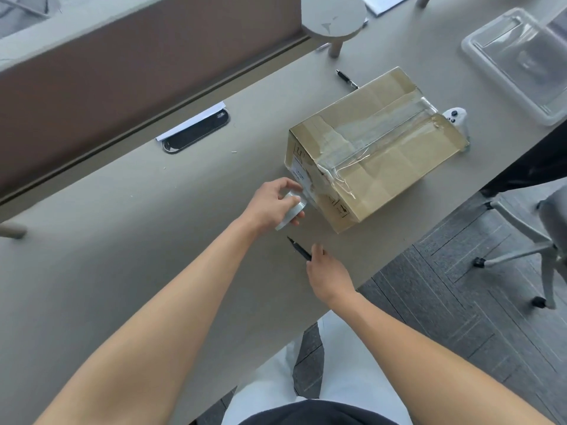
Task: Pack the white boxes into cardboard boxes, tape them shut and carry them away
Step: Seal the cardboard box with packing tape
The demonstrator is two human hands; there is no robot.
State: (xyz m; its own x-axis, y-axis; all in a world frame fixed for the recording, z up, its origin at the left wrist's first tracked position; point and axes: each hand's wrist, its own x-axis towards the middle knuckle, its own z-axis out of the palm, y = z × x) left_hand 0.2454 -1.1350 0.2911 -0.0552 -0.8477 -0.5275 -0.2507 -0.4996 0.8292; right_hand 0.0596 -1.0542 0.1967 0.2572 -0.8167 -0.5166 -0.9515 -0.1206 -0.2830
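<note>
The cardboard box (377,148) lay closed on the grey table (153,240), its top seam and near end covered with clear tape. The left hand (270,204) sat just beside the box's near-left corner, its fingers curled round a roll of clear tape (291,211), and a strip of tape ran from the roll to the end face of the box. The right hand (326,271) hovered nearer the person, a little short of the box and apart from it, gripping a black cutting tool (299,248) whose tip pointed up towards the roll. Beyond the box lay a black pen (346,78), a white controller (457,118) touching its far corner, and a clear plastic tray (518,62) well apart.
</note>
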